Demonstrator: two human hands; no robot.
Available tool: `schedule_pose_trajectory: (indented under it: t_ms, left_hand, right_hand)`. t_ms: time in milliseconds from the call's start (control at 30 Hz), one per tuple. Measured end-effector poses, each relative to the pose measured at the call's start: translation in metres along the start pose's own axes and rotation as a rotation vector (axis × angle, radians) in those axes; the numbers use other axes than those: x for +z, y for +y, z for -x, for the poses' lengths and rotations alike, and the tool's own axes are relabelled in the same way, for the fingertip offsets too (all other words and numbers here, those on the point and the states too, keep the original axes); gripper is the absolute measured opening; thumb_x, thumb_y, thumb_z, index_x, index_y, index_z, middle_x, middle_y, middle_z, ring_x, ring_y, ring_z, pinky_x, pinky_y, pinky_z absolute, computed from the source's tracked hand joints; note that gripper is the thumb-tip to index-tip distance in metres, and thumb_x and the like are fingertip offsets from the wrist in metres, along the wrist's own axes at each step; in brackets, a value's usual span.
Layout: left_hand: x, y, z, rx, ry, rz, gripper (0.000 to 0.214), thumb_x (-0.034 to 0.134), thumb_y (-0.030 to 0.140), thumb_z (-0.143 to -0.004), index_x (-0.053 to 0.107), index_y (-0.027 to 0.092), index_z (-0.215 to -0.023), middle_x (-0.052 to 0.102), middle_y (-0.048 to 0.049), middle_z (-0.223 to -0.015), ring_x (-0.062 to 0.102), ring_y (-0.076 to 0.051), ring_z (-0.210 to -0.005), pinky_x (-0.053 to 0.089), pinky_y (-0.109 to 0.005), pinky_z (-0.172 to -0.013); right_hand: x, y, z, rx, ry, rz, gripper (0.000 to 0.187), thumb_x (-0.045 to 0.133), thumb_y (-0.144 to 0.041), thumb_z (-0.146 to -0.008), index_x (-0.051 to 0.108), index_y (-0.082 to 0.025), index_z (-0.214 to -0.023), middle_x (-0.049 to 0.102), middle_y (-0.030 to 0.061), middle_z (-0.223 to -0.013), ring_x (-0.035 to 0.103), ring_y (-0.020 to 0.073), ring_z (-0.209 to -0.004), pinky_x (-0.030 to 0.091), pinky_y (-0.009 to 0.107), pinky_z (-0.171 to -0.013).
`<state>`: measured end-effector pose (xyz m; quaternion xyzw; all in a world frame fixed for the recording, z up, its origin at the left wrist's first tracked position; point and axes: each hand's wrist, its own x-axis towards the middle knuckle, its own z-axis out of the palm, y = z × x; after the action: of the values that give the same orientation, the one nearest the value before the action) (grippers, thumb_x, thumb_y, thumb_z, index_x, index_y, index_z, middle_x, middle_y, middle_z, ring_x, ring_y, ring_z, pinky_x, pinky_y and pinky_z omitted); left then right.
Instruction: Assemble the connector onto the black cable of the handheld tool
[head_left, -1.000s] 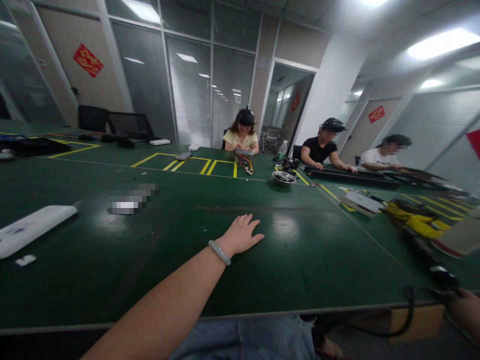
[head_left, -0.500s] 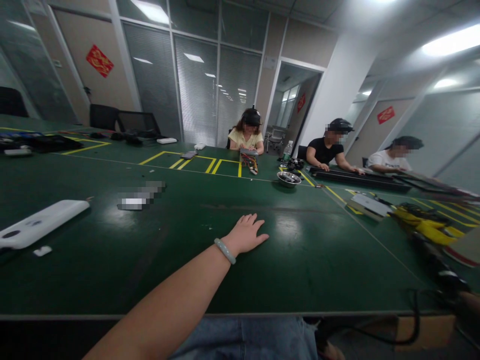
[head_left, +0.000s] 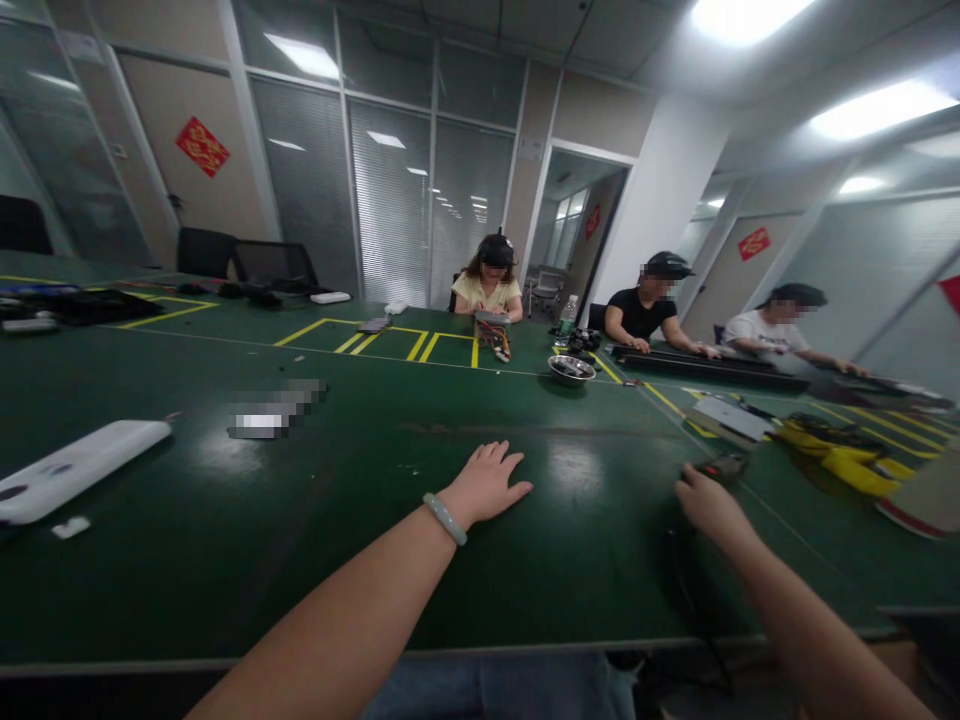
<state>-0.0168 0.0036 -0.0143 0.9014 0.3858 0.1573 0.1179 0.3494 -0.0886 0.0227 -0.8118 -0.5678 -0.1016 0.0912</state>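
My left hand [head_left: 489, 481] lies flat on the green table [head_left: 360, 520] with its fingers stretched out and nothing in it; a pale bead bracelet [head_left: 445, 518] sits on the wrist. My right hand [head_left: 706, 500] reaches over the table at the right, its fingers closed around a small dark tool [head_left: 721, 466] with a reddish end. A dark cable [head_left: 690, 590] trails from that hand toward the table's near edge.
A white flat device [head_left: 71, 466] lies at the left. A metal bowl [head_left: 571, 369] stands mid-table, yellow-and-black gear [head_left: 844, 450] and a grey flat box [head_left: 731, 415] at the right. Three people work at the far side, over long black units [head_left: 705, 365].
My right hand has come up from below the table's edge at the right onto the tabletop, carrying the dark tool. My left hand has stayed flat in place.
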Motion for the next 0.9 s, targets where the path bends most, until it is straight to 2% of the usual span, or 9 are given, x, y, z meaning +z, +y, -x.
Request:
schedule_pose_trajectory:
  t_ms: [133,200,333,400,500,600,667,800,900]
  left_hand:
    - [-0.004,0.0,-0.002,-0.036,0.06,0.053,0.07,0.027,0.067,-0.092,0.038,0.022,-0.144,0.04,-0.01,-0.148,0.034,-0.03,-0.137,0.03,-0.047,-0.11]
    - [-0.007,-0.001,-0.004,-0.08,0.15,0.117,0.066,0.023,0.062,-0.095,0.041,0.019,-0.142,0.046,-0.01,-0.144,0.039,-0.027,-0.134,0.033,-0.044,-0.109]
    - [-0.019,-0.011,-0.007,-0.105,0.285,0.227,0.058,0.018,0.053,-0.099,0.044,0.019,-0.139,0.048,-0.0074,-0.142,0.044,-0.02,-0.131,0.034,-0.036,-0.11]
    - [-0.028,-0.017,-0.006,-0.052,0.314,0.298,0.053,0.021,0.05,-0.1,0.047,0.022,-0.137,0.05,-0.0051,-0.14,0.045,-0.018,-0.13,0.035,-0.034,-0.109]
    - [-0.04,-0.023,-0.002,0.102,0.287,0.245,0.044,0.032,0.049,-0.098,0.057,0.027,-0.127,0.053,-0.001,-0.138,0.039,-0.019,-0.134,0.026,-0.039,-0.114]
    - [-0.047,-0.016,0.003,0.25,0.138,0.13,0.041,0.032,0.048,-0.098,0.067,0.03,-0.112,0.058,0.0018,-0.133,0.042,-0.021,-0.131,0.018,-0.044,-0.116]
    - [-0.047,-0.006,0.004,0.252,0.058,0.103,0.045,0.029,0.05,-0.098,0.068,0.029,-0.11,0.067,-0.0001,-0.118,0.057,-0.02,-0.114,0.03,-0.039,-0.11]
    - [-0.042,0.014,0.004,0.251,0.014,0.056,0.047,0.038,0.062,-0.092,0.063,0.03,-0.115,0.068,-0.0015,-0.11,0.062,-0.022,-0.099,0.046,-0.032,-0.084]
    - [-0.039,0.019,0.003,0.257,0.034,-0.032,0.055,0.058,0.064,-0.08,0.057,0.03,-0.124,0.066,-0.0029,-0.112,0.061,-0.024,-0.101,0.046,-0.033,-0.084]
  right_hand:
    - [0.014,-0.117,0.015,-0.099,-0.104,-0.09,0.058,0.038,-0.028,-0.088,0.042,-0.008,-0.142,0.072,0.0173,-0.098,0.068,0.0271,-0.091,0.047,0.032,-0.079]
    - [0.011,-0.172,0.03,-0.238,-0.219,-0.175,0.063,0.04,-0.024,-0.086,0.032,-0.007,-0.146,0.072,0.0171,-0.099,0.068,0.0268,-0.091,0.047,0.031,-0.074]
    - [-0.01,-0.238,0.071,-0.616,-0.289,-0.244,0.052,0.042,-0.022,-0.084,0.049,-0.017,-0.135,0.073,0.0125,-0.093,0.068,0.0264,-0.081,0.046,0.031,-0.068]
    - [-0.024,-0.24,0.087,-0.813,-0.311,-0.299,0.051,0.044,-0.021,-0.083,0.053,-0.024,-0.133,0.073,0.0086,-0.094,0.068,0.0237,-0.08,0.045,0.029,-0.069]
    - [-0.04,-0.214,0.09,-0.974,-0.417,-0.351,0.053,0.048,-0.019,-0.079,0.057,-0.034,-0.13,0.073,0.0014,-0.087,0.066,0.018,-0.072,0.043,0.025,-0.068]
    - [-0.041,-0.171,0.069,-0.862,-0.53,-0.409,0.053,0.046,-0.012,-0.078,0.063,-0.033,-0.124,0.072,-0.0011,-0.083,0.061,0.0136,-0.063,0.043,0.023,-0.065]
    - [-0.032,-0.143,0.051,-0.76,-0.578,-0.491,0.05,0.044,-0.013,-0.082,0.062,-0.028,-0.126,0.072,0.0009,-0.092,0.062,0.0145,-0.071,0.046,0.024,-0.069]
    - [-0.008,-0.109,0.028,-0.708,-0.514,-0.675,0.037,0.045,-0.019,-0.089,0.069,-0.025,-0.116,0.069,0.0041,-0.107,0.062,0.0199,-0.096,0.045,0.031,-0.088]
    - [0.004,-0.103,0.024,-0.674,-0.455,-0.733,0.031,0.047,-0.024,-0.091,0.071,-0.025,-0.11,0.068,0.0043,-0.104,0.061,0.021,-0.098,0.045,0.034,-0.09]
